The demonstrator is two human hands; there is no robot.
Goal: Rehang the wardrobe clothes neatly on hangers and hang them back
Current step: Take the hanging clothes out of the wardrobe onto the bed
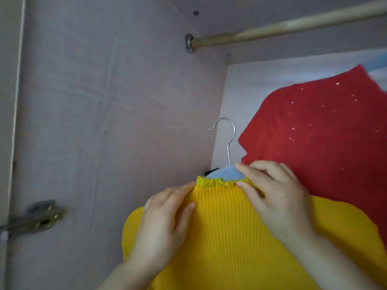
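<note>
A yellow ribbed top [226,237] with a lace collar sits on a blue hanger [227,172], whose metal hook [227,135] points up, free of the rail. My left hand [165,222] grips the top's left shoulder beside the collar. My right hand [276,195] pinches the collar's right side, with a fingertip on the blue hanger. The wooden wardrobe rail [293,26] runs across the top right, well above the hook.
A red sparkly garment [314,126] hangs at the right, just behind the yellow top. The wardrobe's side wall [104,101] fills the left, with a metal door hinge [35,218] at the lower left. A rail bracket [189,43] is fixed to that wall.
</note>
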